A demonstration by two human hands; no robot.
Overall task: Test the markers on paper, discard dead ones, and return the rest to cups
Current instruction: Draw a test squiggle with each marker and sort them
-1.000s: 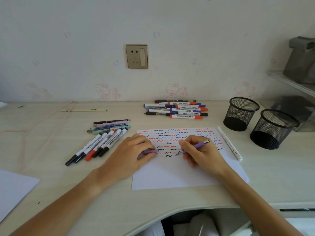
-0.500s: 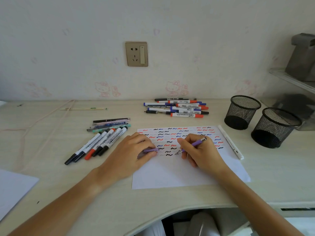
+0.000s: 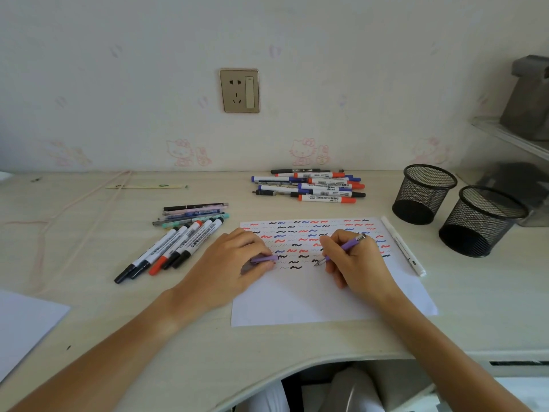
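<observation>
A white sheet of paper lies on the desk, its upper half covered with red, blue and black squiggles. My right hand grips a purple pen with its tip down on the paper. My left hand rests on the sheet's left edge and pinches the purple cap. One pile of markers lies behind the paper, another group of markers lies to its left. Two black mesh cups stand at the right.
A white pen lies along the paper's right edge. Another white sheet sits at the near left. A wooden stick and pink cord lie at the far left. A shelf with grey items is at the right.
The right hand with the purple pen has shifted slightly on the paper; the left hand still holds the cap. The camera tilted a little.
</observation>
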